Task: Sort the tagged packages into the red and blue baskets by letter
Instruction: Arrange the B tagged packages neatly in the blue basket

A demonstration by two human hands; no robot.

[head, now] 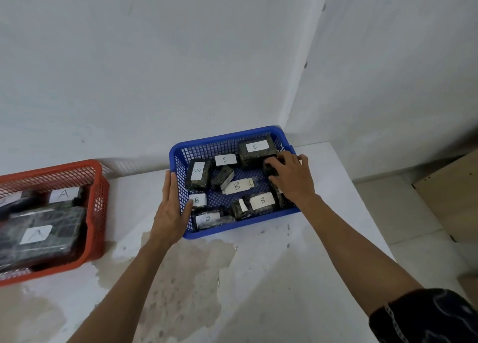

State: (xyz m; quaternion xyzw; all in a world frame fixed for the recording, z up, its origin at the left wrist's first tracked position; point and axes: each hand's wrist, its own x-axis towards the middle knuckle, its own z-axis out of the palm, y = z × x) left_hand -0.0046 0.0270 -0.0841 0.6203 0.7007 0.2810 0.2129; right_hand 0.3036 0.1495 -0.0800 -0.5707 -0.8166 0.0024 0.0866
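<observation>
A white table (297,278) with a brownish stained patch carries two mesh baskets set well apart. The red basket (99,213) sits at the left edge of the view, partly cut off, and holds dark wrapped packages with white tags marked A; the biggest, the large A package (41,236), lies flat with its long axis running roughly left to right.

The blue basket (232,229) stands near the table's far right corner, its long axis running left to right and skewed slightly, the right end farther away. Inside lie dark wrapped packages tagged B, at mixed angles. The largest B package (254,151) rests in the far right corner, tag up, long axis along the back wall.

The left hand (172,211) lies with straight fingers flat against the outside of the blue basket's left wall, thumb hooked over the rim; it grasps nothing else. The right hand (292,180) reaches into the basket's right side, fingers curled around a small dark package (270,168) just in front of the largest B package. Its tag is hidden, so its letter and long axis cannot be told.
</observation>
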